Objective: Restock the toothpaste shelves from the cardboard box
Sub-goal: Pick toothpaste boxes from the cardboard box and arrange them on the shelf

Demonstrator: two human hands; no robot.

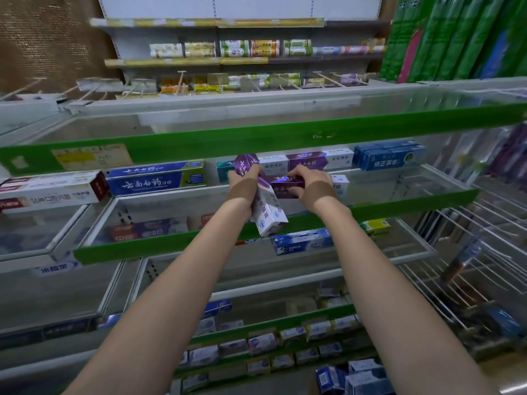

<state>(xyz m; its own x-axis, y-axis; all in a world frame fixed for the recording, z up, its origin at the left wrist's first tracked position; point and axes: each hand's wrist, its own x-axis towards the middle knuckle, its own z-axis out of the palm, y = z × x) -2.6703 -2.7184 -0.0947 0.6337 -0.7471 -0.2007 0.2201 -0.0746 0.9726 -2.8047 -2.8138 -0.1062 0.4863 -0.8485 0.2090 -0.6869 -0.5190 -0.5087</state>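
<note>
Left hand [242, 181] gripping 1 purple-and-white toothpaste box [266, 212] tilted end-down, right hand [309, 185] fingers curled round 1 purple toothpaste box [285, 185] lying flat on glass shelf [399, 183]

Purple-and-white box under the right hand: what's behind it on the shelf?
Behind the purple-and-white box gripped by the right hand: a row of matching boxes. Anything deeper is hidden.

- green packs [456, 38] stand upright at top right, tall and side by side
- brown textured wall [42, 44] at top left
- bare hooks [25, 86] stick out from the wall on the left, more hooks [328, 78] further right
- white wire rack [490, 238] on the right, its bars slanting down
- a dark bottle [462, 260] lies tilted on the wire rack, blurred
</note>
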